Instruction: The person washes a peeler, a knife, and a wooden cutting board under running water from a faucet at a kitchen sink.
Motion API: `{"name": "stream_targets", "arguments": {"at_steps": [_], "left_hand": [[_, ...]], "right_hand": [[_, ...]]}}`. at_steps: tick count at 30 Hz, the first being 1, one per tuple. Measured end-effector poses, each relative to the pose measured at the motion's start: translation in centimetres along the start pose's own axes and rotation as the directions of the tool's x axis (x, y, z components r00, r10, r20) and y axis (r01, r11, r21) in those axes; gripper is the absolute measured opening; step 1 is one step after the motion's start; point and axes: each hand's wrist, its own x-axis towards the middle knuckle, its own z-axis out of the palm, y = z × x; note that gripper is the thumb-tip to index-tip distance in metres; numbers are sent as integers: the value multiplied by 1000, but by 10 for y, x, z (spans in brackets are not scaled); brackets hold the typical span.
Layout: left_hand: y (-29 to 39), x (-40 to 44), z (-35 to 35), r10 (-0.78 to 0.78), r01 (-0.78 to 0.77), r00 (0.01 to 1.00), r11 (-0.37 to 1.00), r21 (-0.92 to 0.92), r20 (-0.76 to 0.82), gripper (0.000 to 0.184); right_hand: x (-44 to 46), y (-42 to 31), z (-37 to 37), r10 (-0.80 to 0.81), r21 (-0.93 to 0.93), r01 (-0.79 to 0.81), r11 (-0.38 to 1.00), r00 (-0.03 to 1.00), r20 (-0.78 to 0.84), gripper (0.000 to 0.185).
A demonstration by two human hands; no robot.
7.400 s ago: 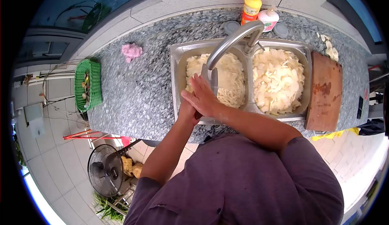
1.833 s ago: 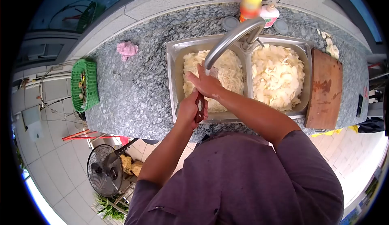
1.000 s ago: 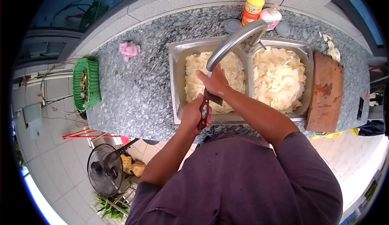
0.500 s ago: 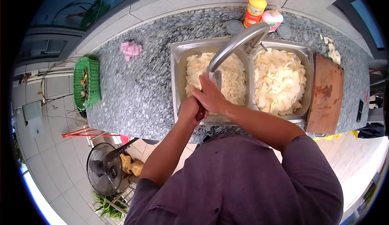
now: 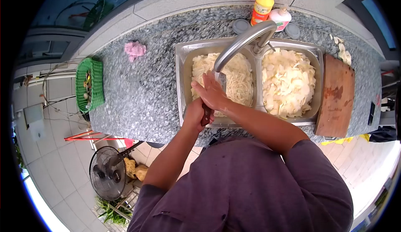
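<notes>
Basically, from my remote feed the hands are together: L hand (image 5: 194,114) wrapped round the brown handle of the knife (image 5: 206,116), R hand (image 5: 214,95) laid flat against it, fingers out. Knife's over the L basin (image 5: 180,85), blade just below the faucet (image 5: 240,47) spout; can't tell how clean it is. I'd call the cutting done: pale strips (image 5: 242,83) fill L basin, thin slices (image 5: 288,81) heap in R basin (image 5: 318,102). Handling the knife's prob. midway; not set down yet.

Surface: speckled granite counter (image 5: 142,90), cutting board (image 5: 335,96) w/ darker patches beside R basin, pale scraps (image 5: 343,53) behind it, pink cloth (image 5: 135,51) far L, yellow bottle (image 5: 262,8) & white bottle (image 5: 280,19) behind the faucet.

Room: tiled floor (image 5: 56,156), fan (image 5: 107,173) on L, green basket (image 5: 97,85) at counter's L end, support unclear.
</notes>
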Motion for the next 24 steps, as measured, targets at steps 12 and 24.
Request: {"name": "stream_targets", "arguments": {"at_steps": [12, 24], "left_hand": [[12, -23, 10, -51, 51, 999, 998, 27, 12, 41], [12, -31, 17, -15, 10, 998, 998, 68, 66, 41]], "right_hand": [[23, 23, -13, 27, -119, -19, 993, 998, 61, 100], [43, 17, -43, 111, -271, -86, 959, 991, 77, 102]]}}
